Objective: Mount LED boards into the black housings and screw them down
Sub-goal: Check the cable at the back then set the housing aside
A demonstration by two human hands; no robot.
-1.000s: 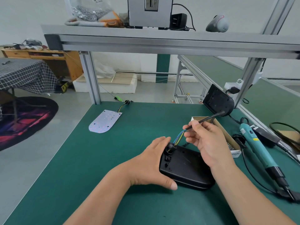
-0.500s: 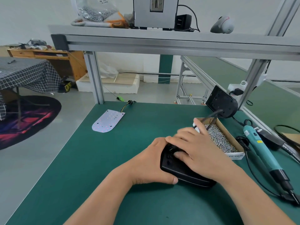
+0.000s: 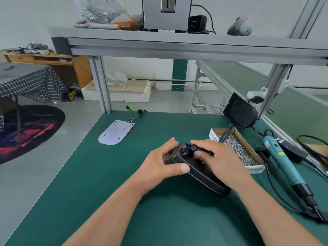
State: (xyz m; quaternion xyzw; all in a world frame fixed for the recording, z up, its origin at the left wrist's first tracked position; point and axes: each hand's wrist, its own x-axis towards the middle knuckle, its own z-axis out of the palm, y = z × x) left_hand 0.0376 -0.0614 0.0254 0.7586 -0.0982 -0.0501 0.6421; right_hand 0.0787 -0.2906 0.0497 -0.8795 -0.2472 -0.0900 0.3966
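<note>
Black housing (image 3: pixel 198 173) lies right of table centre; left hand (image 3: pixel 159 167) grips its end, right hand (image 3: pixel 221 162) pinches its cable grommet (image 3: pixel 192 148). Cardboard box (image 3: pixel 255 169) at the right edge holds silver screws (image 3: pixel 237 150).

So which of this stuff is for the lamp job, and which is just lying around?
For the job: black housing, held by left hand and right hand; LED board; screw box; screwdriver; second housing.
Lying about: plastic bag, grey box, rug.
</note>
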